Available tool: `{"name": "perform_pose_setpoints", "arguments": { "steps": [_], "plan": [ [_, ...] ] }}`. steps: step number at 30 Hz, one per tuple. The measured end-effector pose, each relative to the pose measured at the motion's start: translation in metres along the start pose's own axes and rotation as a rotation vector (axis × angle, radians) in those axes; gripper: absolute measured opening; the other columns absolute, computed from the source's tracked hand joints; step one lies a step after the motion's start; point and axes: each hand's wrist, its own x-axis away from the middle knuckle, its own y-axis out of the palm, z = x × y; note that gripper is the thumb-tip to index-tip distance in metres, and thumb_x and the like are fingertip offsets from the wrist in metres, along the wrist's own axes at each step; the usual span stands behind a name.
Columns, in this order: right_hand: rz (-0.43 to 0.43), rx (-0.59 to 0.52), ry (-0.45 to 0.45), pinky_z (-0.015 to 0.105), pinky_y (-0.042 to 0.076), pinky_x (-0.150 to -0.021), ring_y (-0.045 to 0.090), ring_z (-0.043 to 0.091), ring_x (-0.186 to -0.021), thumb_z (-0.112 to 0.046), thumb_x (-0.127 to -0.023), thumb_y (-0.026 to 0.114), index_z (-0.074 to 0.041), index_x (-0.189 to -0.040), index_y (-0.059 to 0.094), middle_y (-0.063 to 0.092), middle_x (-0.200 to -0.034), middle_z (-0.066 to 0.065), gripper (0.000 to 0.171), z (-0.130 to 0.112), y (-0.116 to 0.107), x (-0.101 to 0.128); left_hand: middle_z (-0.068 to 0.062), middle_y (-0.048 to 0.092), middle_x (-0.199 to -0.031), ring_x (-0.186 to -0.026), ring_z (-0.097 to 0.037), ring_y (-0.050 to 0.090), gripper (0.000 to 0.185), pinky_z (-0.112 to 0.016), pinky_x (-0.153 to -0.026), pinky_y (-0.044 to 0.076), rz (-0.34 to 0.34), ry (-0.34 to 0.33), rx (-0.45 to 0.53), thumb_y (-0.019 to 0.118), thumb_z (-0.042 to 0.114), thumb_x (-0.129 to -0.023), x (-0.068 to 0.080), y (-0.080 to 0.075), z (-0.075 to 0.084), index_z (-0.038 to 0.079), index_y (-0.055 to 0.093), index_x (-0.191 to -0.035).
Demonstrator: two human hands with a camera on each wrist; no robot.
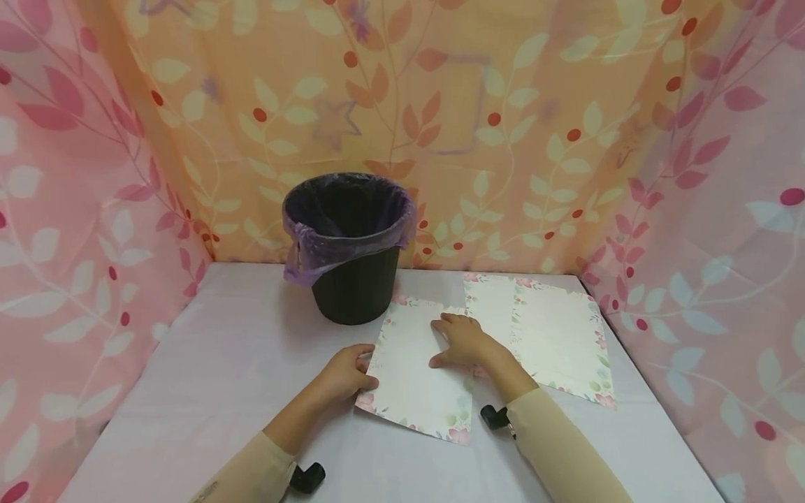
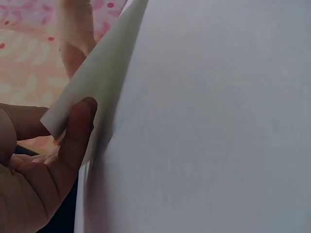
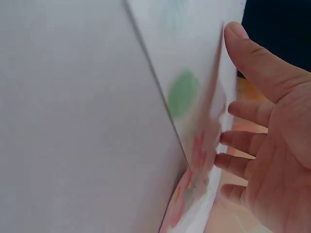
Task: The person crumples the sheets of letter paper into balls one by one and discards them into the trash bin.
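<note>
A sheet of white paper with a printed flower border (image 1: 415, 370) lies at a slant in the middle of the table. Its left edge is pinched by my left hand (image 1: 344, 375), and in the left wrist view the thumb (image 2: 77, 131) is on one side of the raised edge (image 2: 92, 92). Over the upper right of the sheet is my right hand (image 1: 464, 340), its fingers loosely spread. The right wrist view shows those fingertips (image 3: 228, 138) at or very near the paper; firm contact is hard to tell.
Behind the sheet stands a black waste bin (image 1: 355, 293) with a purple bag (image 1: 305, 262) folded over its rim. Right of my right hand lie two more flower-bordered sheets, one (image 1: 560, 339) overlapping another (image 1: 490, 297). Patterned cloth (image 1: 440, 154) hangs around the table (image 1: 233, 363).
</note>
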Motion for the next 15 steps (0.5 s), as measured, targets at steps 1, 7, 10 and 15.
{"name": "perform_pose_setpoints", "arguments": {
  "steps": [1,7,10,15],
  "plan": [
    [0.004,-0.001,-0.002,0.060,0.023,-0.122,0.034,0.041,-0.149,-0.066,-0.076,0.080,-0.014,-0.154,0.046,0.039,-0.161,0.017,0.100,0.000,0.000,0.002,-0.011,0.075,-0.096,-0.080,-0.015,0.069,0.079,-0.027,-0.071,0.056,0.001,0.002,-0.018,0.080,-0.005,-0.078,0.002,-0.003,0.000,-0.008,0.043,-0.148],
    [0.069,-0.028,-0.014,0.058,0.028,-0.121,0.037,0.040,-0.148,-0.062,-0.077,0.082,-0.008,-0.154,0.045,0.040,-0.160,0.019,0.100,0.004,0.005,0.015,-0.011,0.074,-0.096,-0.077,-0.016,0.068,0.073,-0.027,-0.065,0.055,-0.031,-0.011,0.005,0.077,-0.009,-0.078,0.014,-0.021,-0.009,-0.010,0.047,-0.144],
    [0.083,-0.054,-0.003,0.060,0.024,-0.122,0.035,0.040,-0.149,-0.065,-0.075,0.081,-0.005,-0.154,0.043,0.038,-0.161,0.020,0.106,0.006,0.011,0.023,-0.013,0.075,-0.101,-0.082,-0.018,0.070,0.066,-0.030,-0.069,0.058,-0.071,-0.001,0.045,0.075,-0.010,-0.078,0.019,-0.029,-0.015,-0.011,0.051,-0.140],
    [0.081,-0.144,0.010,0.065,0.019,-0.122,0.031,0.044,-0.150,-0.063,-0.074,0.083,-0.001,-0.155,0.039,0.035,-0.162,0.023,0.112,0.001,0.011,0.037,-0.015,0.072,-0.104,-0.085,-0.021,0.069,0.061,-0.030,-0.071,0.057,-0.168,0.058,0.118,0.074,-0.006,-0.082,0.021,-0.038,-0.021,-0.009,0.050,-0.138]
  ]
}}
